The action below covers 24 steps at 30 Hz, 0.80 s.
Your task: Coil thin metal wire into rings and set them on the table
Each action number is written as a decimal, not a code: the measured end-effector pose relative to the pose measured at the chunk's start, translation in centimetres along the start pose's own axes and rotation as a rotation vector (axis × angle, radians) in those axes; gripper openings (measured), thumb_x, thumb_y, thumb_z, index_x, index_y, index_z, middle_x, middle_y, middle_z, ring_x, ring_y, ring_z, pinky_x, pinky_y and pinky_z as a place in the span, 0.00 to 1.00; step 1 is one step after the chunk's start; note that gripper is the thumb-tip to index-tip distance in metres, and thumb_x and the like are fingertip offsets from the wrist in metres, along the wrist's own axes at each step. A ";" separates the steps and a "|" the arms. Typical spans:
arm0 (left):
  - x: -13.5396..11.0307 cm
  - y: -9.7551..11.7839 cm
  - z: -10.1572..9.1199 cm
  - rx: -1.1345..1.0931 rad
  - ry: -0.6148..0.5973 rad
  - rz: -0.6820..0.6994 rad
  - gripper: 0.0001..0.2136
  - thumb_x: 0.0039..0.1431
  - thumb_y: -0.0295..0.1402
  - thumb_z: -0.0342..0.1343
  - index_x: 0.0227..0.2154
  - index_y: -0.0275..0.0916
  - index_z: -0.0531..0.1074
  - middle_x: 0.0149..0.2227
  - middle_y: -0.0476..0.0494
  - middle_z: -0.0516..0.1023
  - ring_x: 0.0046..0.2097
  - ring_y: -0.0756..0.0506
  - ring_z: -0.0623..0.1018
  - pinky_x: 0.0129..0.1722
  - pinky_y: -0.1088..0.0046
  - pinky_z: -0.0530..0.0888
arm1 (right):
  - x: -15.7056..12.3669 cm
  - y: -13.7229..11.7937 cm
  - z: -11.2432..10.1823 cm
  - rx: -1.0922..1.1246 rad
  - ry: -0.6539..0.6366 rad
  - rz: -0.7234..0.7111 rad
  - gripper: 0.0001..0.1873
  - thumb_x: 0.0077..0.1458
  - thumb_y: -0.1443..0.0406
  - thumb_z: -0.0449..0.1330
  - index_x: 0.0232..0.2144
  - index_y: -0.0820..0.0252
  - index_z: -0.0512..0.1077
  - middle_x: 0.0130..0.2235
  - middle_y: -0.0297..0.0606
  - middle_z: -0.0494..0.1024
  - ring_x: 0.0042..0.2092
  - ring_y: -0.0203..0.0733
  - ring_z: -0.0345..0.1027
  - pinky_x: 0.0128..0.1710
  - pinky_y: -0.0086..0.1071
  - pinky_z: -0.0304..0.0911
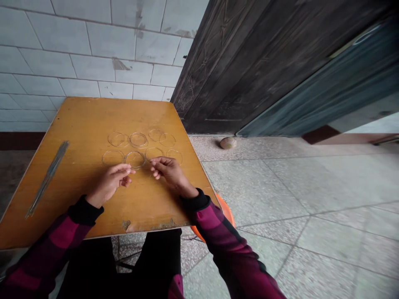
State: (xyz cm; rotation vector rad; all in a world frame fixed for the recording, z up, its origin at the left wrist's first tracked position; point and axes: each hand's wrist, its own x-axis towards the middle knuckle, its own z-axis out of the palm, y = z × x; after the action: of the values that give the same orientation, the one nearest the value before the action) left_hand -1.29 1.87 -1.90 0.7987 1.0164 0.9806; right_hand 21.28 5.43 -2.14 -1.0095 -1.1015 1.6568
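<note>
Your sleeves (64, 230) are checked magenta and black, your cuffs (85, 211) and trousers (160, 253) plain black. You have an orange-brown tabletop (115, 114), silvery wire rings (138, 133) and a grey wire bundle (48, 176). You see bluish-white wall tiles (110, 38) ruled with dark lines, a blackish-brown door (230, 79) with crisscross patterning, an orange stool (227, 209), and speckled pinkish-grey flooring (233, 178).

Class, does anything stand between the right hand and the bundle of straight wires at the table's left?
Yes: the left hand lies across the direct path from the right hand to the bundle, on the near side of the wire rings. Nothing visible stands between the left hand and the bundle.
</note>
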 end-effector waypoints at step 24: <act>0.3 -2.0 0.5 -0.431 -0.158 -0.117 0.09 0.52 0.33 0.67 0.29 0.33 0.74 0.26 0.48 0.76 0.26 0.55 0.74 0.25 0.82 0.72 | -0.8 1.4 1.8 0.308 -0.177 0.175 0.16 0.45 0.60 0.73 0.31 0.64 0.76 0.26 0.33 0.82 0.23 0.30 0.75 0.22 0.18 0.71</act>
State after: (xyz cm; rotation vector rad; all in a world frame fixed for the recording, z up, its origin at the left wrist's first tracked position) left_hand -0.17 1.39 -3.61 0.4449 0.6743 0.9738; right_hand 19.53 3.96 -2.83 -0.7881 -0.8518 2.0161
